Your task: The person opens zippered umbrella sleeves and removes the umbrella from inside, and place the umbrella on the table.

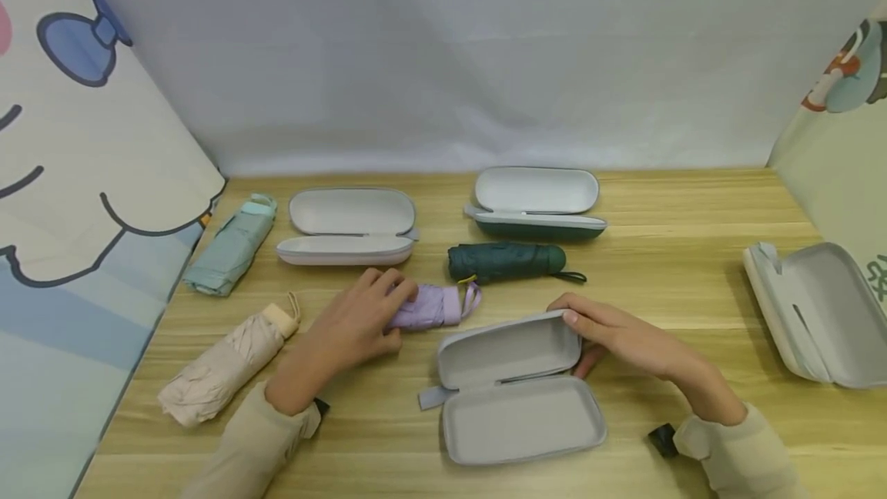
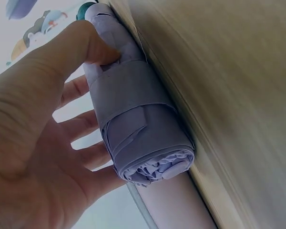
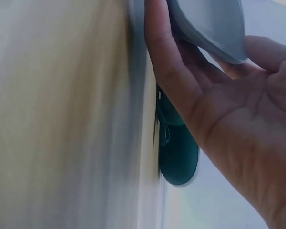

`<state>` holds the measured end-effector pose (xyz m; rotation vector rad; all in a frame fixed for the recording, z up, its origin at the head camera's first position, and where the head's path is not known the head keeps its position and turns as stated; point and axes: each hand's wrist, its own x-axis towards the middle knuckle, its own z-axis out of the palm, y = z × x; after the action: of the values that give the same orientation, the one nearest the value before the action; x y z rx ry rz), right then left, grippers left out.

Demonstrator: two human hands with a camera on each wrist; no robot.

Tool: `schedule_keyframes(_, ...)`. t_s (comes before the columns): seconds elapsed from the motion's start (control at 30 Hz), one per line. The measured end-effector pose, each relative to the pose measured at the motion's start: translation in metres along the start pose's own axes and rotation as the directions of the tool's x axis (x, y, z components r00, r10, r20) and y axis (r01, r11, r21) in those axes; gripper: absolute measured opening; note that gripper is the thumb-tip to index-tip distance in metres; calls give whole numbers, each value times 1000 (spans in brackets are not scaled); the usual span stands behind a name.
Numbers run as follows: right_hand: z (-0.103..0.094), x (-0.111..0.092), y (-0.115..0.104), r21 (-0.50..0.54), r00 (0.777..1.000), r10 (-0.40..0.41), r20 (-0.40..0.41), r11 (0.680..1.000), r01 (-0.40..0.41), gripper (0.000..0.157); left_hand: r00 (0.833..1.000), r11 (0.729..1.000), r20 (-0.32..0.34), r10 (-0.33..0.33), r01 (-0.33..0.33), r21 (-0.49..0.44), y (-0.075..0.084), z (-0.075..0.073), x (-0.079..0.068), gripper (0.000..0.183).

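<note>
A folded lavender umbrella lies on the table with my left hand around its near end. In the left wrist view, my thumb presses one side of the rolled lavender umbrella and my fingers curl behind it. An open umbrella case with a grey lining stands in front, its lid raised toward the back. My right hand pinches the lid's right corner between thumb and fingers. The right wrist view shows that grey lid in the fingers. Just behind the lavender umbrella lies a dark green folded umbrella.
Behind are an open pale case and an open dark green case. Another open cream case sits at the right edge. On the left lie a mint umbrella and a beige umbrella. A white curtain borders the wooden table's back.
</note>
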<state>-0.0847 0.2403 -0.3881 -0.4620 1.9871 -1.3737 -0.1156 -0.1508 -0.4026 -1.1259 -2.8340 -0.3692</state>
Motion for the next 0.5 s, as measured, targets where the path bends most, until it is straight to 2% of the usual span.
schedule_keyframes(0.23, -13, -10, 0, 40, 995, -5, -99, 999, 9, 43, 1000, 1000, 16, -15, 15, -20, 1, 1, -1, 42)
schedule_keyframes(0.37, -20, -19, 3, 50, 981, -62, -185, 996, 72, 43, 1000, 999, 18, -22, 22, -26, 3, 0, -1, 42)
schedule_keyframes(0.5, -30, -31, 10, 78, 957, -128, -258, 985, 153, 41, 999, 999, 23, -32, 33, -24, 4, -1, -2, 42)
